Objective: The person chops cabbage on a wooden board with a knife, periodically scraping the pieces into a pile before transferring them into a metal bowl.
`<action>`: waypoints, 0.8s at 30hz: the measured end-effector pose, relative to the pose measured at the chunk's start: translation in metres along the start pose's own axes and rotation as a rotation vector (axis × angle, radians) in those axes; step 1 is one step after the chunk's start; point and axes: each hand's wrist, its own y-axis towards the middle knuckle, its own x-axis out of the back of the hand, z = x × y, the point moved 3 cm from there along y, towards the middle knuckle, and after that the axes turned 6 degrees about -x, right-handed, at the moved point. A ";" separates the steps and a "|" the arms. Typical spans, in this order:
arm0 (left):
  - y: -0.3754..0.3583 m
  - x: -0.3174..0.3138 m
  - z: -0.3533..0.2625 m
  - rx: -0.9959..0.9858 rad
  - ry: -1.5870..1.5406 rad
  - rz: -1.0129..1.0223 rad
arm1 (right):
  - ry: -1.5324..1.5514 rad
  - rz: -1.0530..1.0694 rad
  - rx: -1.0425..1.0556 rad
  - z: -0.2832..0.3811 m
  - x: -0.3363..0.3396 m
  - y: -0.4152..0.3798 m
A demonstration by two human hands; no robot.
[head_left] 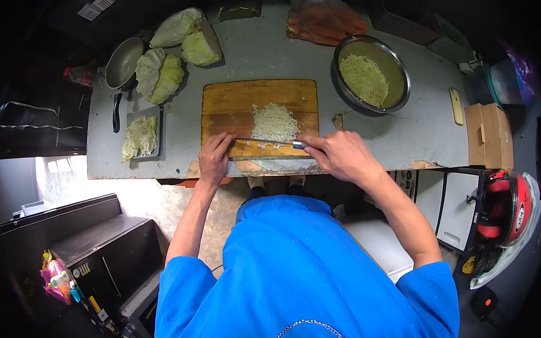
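Observation:
My right hand (340, 156) is wrapped round the handle of a knife (266, 142), which lies low across the front of the wooden cutting board (220, 102). The fingers of my left hand (214, 159) are closed at the other end of the knife, by the board's left front corner. Just beyond the blade is a heap of finely chopped cabbage (275, 121), with small bits scattered on the near side too. The blade is seen edge-on as a thin line.
A steel bowl (403, 75) holding chopped cabbage stands right of the board. To the left are cabbage pieces (160, 74), a pan (124, 61) and a cleaver (160, 134) under cabbage leaves (141, 138). Bagged carrots (325, 21) lie behind; a phone (456, 106) and cardboard box (490, 136) are far right.

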 end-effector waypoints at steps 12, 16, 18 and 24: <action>0.007 0.018 -0.010 -0.031 -0.032 0.057 | -0.124 -0.045 0.069 -0.018 0.010 0.008; 0.030 0.039 -0.050 -0.045 0.046 -0.240 | 0.004 -0.092 0.031 -0.020 0.014 -0.004; 0.012 0.033 -0.068 -0.152 -0.083 -0.111 | 0.104 -0.125 -0.020 -0.031 0.005 -0.017; -0.003 -0.005 -0.058 -0.362 -0.145 0.176 | 0.714 -0.230 -0.355 -0.057 -0.037 -0.055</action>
